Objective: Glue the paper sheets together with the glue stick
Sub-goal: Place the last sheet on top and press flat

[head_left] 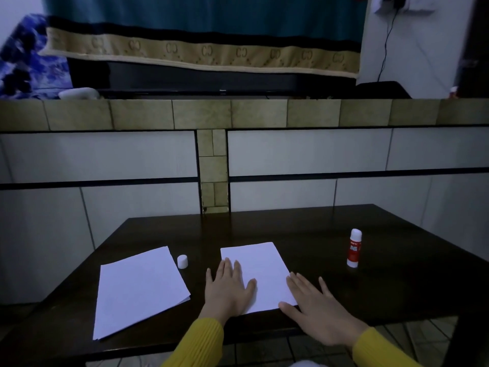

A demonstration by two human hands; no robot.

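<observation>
A white paper sheet (260,268) lies in the middle of the dark table (344,292). My left hand (229,290) rests flat on its left part, fingers spread. My right hand (316,307) lies flat at its right near corner, partly on the table. A second stack of white paper (139,290) lies to the left, turned at an angle. A red and white glue stick (354,247) stands upright at the right, apart from both hands. Its small white cap (182,261) stands between the two papers.
The table's far edge meets a tiled wall (291,154). Its near edge runs just below my wrists, with tiled floor (264,350) beneath. A patterned cloth (201,49) hangs above the wall ledge.
</observation>
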